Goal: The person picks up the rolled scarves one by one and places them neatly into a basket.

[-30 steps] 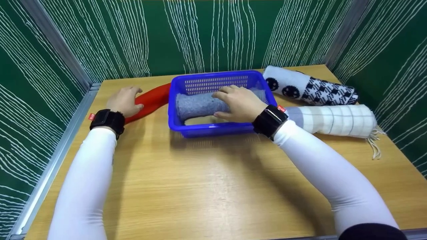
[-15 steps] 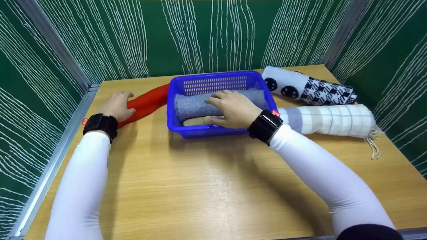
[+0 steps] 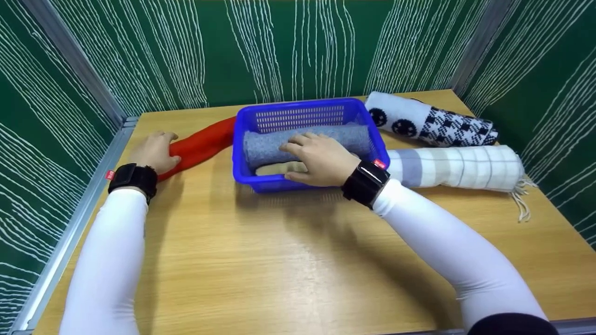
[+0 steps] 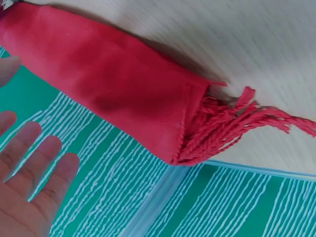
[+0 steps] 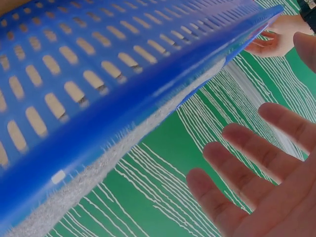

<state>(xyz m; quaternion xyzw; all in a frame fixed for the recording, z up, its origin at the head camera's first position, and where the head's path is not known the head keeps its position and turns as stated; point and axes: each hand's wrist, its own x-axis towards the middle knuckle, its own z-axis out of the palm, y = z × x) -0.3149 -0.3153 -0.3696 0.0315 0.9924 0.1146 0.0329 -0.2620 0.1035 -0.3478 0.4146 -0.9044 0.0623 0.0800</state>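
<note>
In the head view, the left hand (image 3: 151, 153) is at the left of the frame, its fingers spread and gripping nothing, just beside the red scarf (image 3: 202, 145), which slants from the hand up to the left side of the blue basket (image 3: 279, 186) near the middle of the frame; the right hand (image 3: 323, 160), well apart from the left, hovers with loosely bent fingers over the basket's near rim, clamped on nothing; inside the basket lie a grey roll (image 3: 265, 146) and, nearer the bottom of the frame, a beige roll (image 3: 279, 168); at right of centre a white checked roll (image 3: 465, 167) with tassels lies on the wooden table (image 3: 242, 260), and above it, toward the upper right, a black-and-white roll (image 3: 433, 121); in the left wrist view, the red scarf runs from the upper left to the centre, its red fringe (image 4: 222, 123) trailing right; the left hand's straight fingers, at lower left, are apart from the cloth, though I cannot tell whether the thumb touches its edge; in the right wrist view, the slotted basket wall fills the upper left, the grey roll showing along its rim, while the right hand's extended fingers spread at lower right, apart from the basket; the left hand appears at upper right.
</note>
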